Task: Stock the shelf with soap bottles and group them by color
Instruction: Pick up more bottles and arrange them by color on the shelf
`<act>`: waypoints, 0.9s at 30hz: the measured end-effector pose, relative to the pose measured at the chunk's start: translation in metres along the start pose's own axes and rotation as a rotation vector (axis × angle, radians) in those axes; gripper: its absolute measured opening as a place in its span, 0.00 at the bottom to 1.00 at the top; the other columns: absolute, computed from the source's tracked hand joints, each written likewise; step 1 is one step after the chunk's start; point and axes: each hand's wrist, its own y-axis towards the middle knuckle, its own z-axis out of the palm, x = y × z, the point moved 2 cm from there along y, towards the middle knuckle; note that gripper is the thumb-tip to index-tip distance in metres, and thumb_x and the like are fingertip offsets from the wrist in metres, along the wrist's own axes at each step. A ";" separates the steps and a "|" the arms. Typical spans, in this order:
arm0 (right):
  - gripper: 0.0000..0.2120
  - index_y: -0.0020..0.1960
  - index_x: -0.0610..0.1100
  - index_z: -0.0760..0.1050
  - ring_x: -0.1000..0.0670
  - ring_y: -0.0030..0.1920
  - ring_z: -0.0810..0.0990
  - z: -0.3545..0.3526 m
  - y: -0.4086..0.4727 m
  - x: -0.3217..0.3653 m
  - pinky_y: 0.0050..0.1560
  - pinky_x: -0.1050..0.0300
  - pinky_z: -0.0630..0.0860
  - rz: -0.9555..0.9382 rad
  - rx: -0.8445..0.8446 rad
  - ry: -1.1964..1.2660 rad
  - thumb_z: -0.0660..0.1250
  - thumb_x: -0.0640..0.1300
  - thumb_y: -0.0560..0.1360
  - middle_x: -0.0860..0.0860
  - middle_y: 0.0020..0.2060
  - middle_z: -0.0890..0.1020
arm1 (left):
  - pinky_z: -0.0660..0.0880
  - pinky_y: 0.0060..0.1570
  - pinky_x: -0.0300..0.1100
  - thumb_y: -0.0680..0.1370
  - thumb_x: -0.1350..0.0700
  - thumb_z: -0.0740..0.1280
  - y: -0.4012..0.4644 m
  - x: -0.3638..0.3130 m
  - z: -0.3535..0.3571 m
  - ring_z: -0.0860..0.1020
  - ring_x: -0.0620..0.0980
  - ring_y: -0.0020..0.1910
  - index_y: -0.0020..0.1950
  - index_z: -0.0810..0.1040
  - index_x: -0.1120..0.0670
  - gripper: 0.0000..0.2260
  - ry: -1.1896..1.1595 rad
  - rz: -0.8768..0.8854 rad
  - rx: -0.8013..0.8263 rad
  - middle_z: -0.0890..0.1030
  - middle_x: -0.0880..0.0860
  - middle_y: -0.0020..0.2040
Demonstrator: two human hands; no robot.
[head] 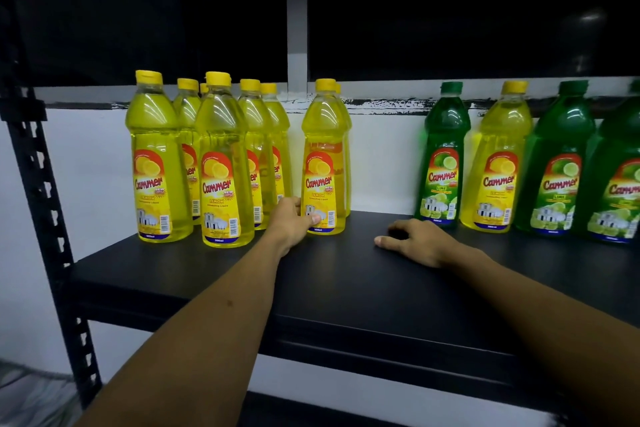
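Several yellow lemon soap bottles (221,163) stand grouped at the left of the black shelf (346,281). My left hand (292,224) grips the base of a yellow bottle (323,156) standing a little to the right of that group, with another yellow bottle right behind it. My right hand (412,239) rests on the shelf board with fingers loosely curled, holding nothing. To the right stand a green lime bottle (441,156), a lone yellow bottle (497,159), then two more green bottles (554,163) (620,177) at the frame's edge.
A black perforated upright post (41,191) frames the shelf at left. A white wall (381,156) runs behind the bottles, with a dark window above. Bare shelf board lies between the held bottle and the green one.
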 end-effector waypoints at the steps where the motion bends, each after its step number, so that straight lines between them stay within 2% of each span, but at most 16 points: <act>1: 0.32 0.67 0.45 0.73 0.48 0.60 0.77 0.000 0.000 0.000 0.61 0.52 0.73 0.002 0.001 -0.002 0.60 0.68 0.74 0.48 0.61 0.79 | 0.74 0.59 0.46 0.76 0.62 0.71 0.000 0.000 0.000 0.79 0.53 0.59 0.66 0.75 0.60 0.18 0.004 0.004 0.001 0.80 0.57 0.62; 7: 0.31 0.68 0.45 0.73 0.48 0.60 0.76 -0.001 -0.004 0.002 0.61 0.52 0.73 0.004 0.020 -0.012 0.60 0.66 0.75 0.47 0.62 0.78 | 0.75 0.62 0.50 0.77 0.60 0.70 0.001 0.001 0.001 0.79 0.53 0.59 0.66 0.75 0.58 0.18 0.031 -0.009 0.006 0.80 0.56 0.62; 16: 0.29 0.67 0.44 0.74 0.48 0.59 0.77 -0.003 -0.007 0.003 0.61 0.52 0.73 -0.004 0.005 -0.003 0.61 0.64 0.76 0.47 0.61 0.79 | 0.74 0.62 0.48 0.76 0.62 0.70 -0.005 -0.003 0.000 0.78 0.53 0.60 0.67 0.74 0.59 0.19 0.020 -0.019 0.016 0.79 0.56 0.63; 20: 0.26 0.64 0.44 0.76 0.48 0.57 0.78 -0.004 -0.012 0.002 0.59 0.52 0.74 0.013 -0.018 0.011 0.62 0.62 0.76 0.47 0.58 0.80 | 0.71 0.56 0.42 0.75 0.64 0.71 -0.017 -0.008 -0.001 0.76 0.53 0.63 0.70 0.70 0.59 0.24 0.038 -0.050 -0.028 0.77 0.56 0.65; 23: 0.24 0.62 0.44 0.76 0.48 0.55 0.78 -0.005 -0.020 0.000 0.58 0.53 0.74 0.024 -0.032 -0.005 0.62 0.61 0.77 0.47 0.57 0.81 | 0.72 0.55 0.44 0.76 0.64 0.69 -0.034 -0.014 -0.002 0.75 0.55 0.63 0.69 0.69 0.60 0.22 0.140 -0.053 -0.117 0.76 0.55 0.63; 27: 0.22 0.62 0.44 0.77 0.48 0.56 0.78 -0.009 -0.036 -0.001 0.58 0.53 0.74 0.038 -0.049 -0.002 0.62 0.59 0.78 0.47 0.57 0.80 | 0.73 0.45 0.43 0.77 0.62 0.66 -0.057 -0.024 -0.008 0.77 0.54 0.52 0.63 0.73 0.60 0.15 0.379 -0.045 -0.255 0.78 0.57 0.56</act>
